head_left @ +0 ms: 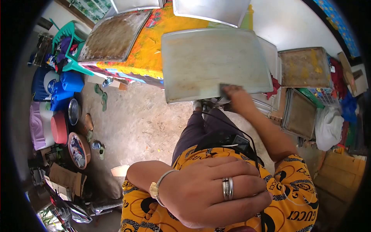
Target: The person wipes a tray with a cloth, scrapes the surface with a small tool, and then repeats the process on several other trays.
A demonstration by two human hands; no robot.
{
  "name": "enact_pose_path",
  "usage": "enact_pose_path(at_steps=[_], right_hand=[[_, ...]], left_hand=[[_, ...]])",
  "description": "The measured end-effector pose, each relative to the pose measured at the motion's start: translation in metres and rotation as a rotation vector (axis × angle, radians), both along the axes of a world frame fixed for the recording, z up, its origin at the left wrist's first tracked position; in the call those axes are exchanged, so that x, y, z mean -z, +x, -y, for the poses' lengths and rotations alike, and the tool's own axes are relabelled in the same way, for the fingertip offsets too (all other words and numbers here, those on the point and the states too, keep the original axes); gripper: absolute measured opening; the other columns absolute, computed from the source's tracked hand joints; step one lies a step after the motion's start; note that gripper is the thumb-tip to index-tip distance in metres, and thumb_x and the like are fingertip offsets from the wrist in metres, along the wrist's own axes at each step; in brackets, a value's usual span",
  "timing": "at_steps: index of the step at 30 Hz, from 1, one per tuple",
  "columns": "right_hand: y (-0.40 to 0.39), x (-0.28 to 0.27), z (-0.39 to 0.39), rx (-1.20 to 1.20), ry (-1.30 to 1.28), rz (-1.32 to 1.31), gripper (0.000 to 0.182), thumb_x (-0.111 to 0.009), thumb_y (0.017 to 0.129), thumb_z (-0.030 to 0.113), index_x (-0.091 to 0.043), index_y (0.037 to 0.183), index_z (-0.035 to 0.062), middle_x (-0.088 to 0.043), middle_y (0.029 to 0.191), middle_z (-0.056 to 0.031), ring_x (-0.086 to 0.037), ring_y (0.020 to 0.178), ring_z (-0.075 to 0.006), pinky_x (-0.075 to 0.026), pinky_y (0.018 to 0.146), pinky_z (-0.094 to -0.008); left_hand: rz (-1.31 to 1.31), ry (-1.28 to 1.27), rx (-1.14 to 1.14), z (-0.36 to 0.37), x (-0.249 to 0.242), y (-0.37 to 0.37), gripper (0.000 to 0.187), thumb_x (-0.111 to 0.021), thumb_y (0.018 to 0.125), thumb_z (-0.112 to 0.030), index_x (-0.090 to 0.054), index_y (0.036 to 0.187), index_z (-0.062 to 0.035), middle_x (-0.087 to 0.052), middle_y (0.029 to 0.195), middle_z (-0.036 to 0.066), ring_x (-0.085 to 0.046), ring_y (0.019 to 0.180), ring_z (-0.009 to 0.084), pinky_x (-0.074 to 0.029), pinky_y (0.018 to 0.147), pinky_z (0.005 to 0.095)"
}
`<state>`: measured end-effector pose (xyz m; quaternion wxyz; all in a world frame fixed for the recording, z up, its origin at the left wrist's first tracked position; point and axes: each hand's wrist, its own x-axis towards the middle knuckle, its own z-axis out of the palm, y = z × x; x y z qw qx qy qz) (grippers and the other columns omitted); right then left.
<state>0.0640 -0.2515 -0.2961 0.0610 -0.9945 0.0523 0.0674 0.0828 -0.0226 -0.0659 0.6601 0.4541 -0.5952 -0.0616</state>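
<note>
A large flat metal tray (214, 62) with a raised rim and a dull, brownish-stained face leans at the front of the cloth-covered table. My right hand (235, 94) is at its lower right part, closed on a dark grey pad (225, 89) pressed to the metal; the hand is slightly blurred. Close to the camera, in front of my chest, is my left hand (216, 191), back outward, with rings on one finger and a bracelet at the wrist. Its fingers are bent and together, and the palm side is hidden.
A browned tray (116, 36) lies on the bright table cloth (145, 54); shiny trays (212, 9) lie behind. More stained trays (305, 67) are stacked at right beside a white sack (328, 127). At left stand a green chair (69, 40), blue containers (63, 89) and a basin (87, 150).
</note>
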Motion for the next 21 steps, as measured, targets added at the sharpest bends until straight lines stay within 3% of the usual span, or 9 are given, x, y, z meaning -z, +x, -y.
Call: enact_pose_path(at_steps=[3, 5, 6, 9, 10, 13, 19, 20, 21], right_hand=[[-0.009, -0.015, 0.007, -0.047, 0.117, -0.049, 0.047, -0.046, 0.078, -0.002, -0.054, 0.123, 0.0082, -0.054, 0.125, -0.0138, -0.051, 0.115, -0.0315, -0.042, 0.097, -0.0400], [-0.019, -0.011, 0.049, 0.111, 0.195, 0.011, 0.047, -0.045, 0.078, -0.003, -0.055, 0.122, 0.0078, -0.056, 0.123, -0.0142, -0.053, 0.112, -0.0330, -0.042, 0.096, -0.0389], [-0.027, -0.015, 0.058, 0.125, 0.109, 0.127, 0.045, -0.044, 0.077, -0.005, -0.057, 0.119, 0.0061, -0.058, 0.119, -0.0148, -0.055, 0.108, -0.0342, -0.044, 0.094, -0.0384], [-0.032, -0.005, 0.056, 0.100, 0.022, 0.130, 0.044, -0.044, 0.078, -0.003, -0.056, 0.119, 0.0067, -0.058, 0.116, -0.0144, -0.055, 0.106, -0.0339, -0.046, 0.091, -0.0393], [-0.033, 0.003, 0.049, 0.049, 0.054, 0.067, 0.043, -0.050, 0.077, 0.002, -0.054, 0.120, 0.0087, -0.056, 0.120, -0.0140, -0.053, 0.111, -0.0363, -0.044, 0.093, -0.0409], [-0.021, 0.001, 0.024, -0.130, -0.012, 0.095, 0.047, -0.053, 0.077, 0.005, -0.051, 0.123, 0.0111, -0.056, 0.119, -0.0151, -0.055, 0.107, -0.0338, -0.048, 0.088, -0.0409], [0.048, 0.016, 0.061, 0.101, 0.014, 0.126, 0.046, -0.052, 0.075, 0.002, -0.053, 0.121, 0.0105, -0.061, 0.108, -0.0145, -0.060, 0.096, -0.0346, -0.051, 0.078, -0.0424], [0.050, 0.006, 0.041, 0.029, 0.037, -0.001, 0.041, -0.044, 0.083, 0.003, -0.052, 0.123, 0.0080, -0.057, 0.119, -0.0172, -0.058, 0.101, -0.0352, -0.049, 0.084, -0.0429], [0.048, -0.009, 0.013, -0.009, -0.078, -0.170, 0.043, -0.045, 0.082, 0.004, -0.052, 0.124, 0.0089, -0.056, 0.121, -0.0161, -0.058, 0.101, -0.0354, -0.049, 0.084, -0.0436]], left_hand=[[-0.031, 0.030, 0.029, -0.001, -0.002, -0.010, 0.014, -0.064, 0.076, -0.003, -0.066, 0.082, 0.0089, -0.063, 0.075, 0.018, -0.063, 0.066, 0.0269, -0.055, 0.058, 0.0307], [-0.023, 0.035, 0.052, -0.007, -0.003, -0.011, 0.013, -0.064, 0.076, -0.002, -0.066, 0.082, 0.0094, -0.063, 0.075, 0.018, -0.063, 0.066, 0.0270, -0.055, 0.059, 0.0308], [-0.022, 0.031, 0.062, -0.009, -0.003, -0.011, 0.013, -0.064, 0.076, -0.002, -0.066, 0.082, 0.0096, -0.063, 0.075, 0.019, -0.063, 0.066, 0.0270, -0.055, 0.059, 0.0309], [-0.040, -0.019, 0.065, -0.009, -0.004, -0.017, 0.013, -0.064, 0.076, -0.001, -0.066, 0.082, 0.0100, -0.063, 0.076, 0.019, -0.063, 0.066, 0.0269, -0.055, 0.059, 0.0310], [-0.043, -0.039, 0.055, -0.006, -0.005, -0.019, 0.013, -0.064, 0.076, -0.001, -0.066, 0.083, 0.0102, -0.063, 0.076, 0.019, -0.063, 0.067, 0.0268, -0.055, 0.060, 0.0310], [-0.038, -0.046, 0.081, -0.004, -0.019, -0.017, 0.012, -0.065, 0.077, 0.000, -0.065, 0.083, 0.0105, -0.063, 0.077, 0.019, -0.062, 0.068, 0.0265, -0.055, 0.060, 0.0309], [-0.104, -0.110, 0.058, -0.004, -0.020, -0.024, 0.011, -0.066, 0.077, 0.001, -0.065, 0.081, 0.0112, -0.062, 0.073, 0.019, -0.061, 0.063, 0.0268, -0.052, 0.055, 0.0300], [-0.079, -0.124, 0.079, -0.003, -0.020, -0.021, 0.011, -0.066, 0.077, 0.001, -0.065, 0.081, 0.0113, -0.062, 0.072, 0.019, -0.061, 0.062, 0.0270, -0.051, 0.054, 0.0299], [-0.090, -0.118, 0.068, -0.004, -0.021, -0.020, 0.012, -0.065, 0.078, 0.001, -0.064, 0.081, 0.0117, -0.062, 0.073, 0.019, -0.061, 0.062, 0.0273, -0.051, 0.054, 0.0298]])
